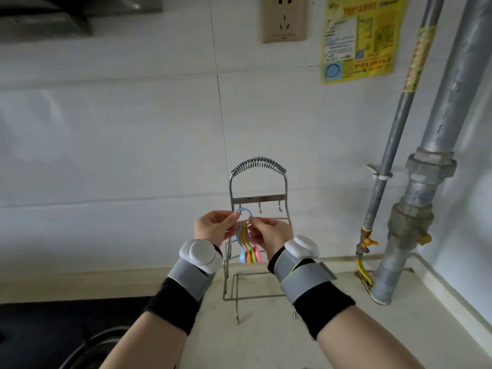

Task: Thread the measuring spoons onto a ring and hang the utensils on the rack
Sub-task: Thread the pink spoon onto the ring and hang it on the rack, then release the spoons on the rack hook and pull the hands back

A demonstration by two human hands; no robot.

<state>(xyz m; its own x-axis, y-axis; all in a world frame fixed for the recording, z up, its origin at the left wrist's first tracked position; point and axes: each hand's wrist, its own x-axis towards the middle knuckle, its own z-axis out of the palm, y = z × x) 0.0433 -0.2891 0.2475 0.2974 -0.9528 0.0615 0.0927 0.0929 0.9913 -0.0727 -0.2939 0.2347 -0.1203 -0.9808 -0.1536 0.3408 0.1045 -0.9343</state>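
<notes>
Tiled wall (133,129), both hands (213,226) (271,233) pinching ring (243,211)

Light-blue ring (244,211): held upright, just below the rack's hook bar. Measuring spoons (249,249): blue, orange, green, pink, threaded on the ring, hanging bowls-down in a bunch. Rack (259,199): chrome wire, coil-wrapped arched top, upright on the counter against the wall.
</notes>
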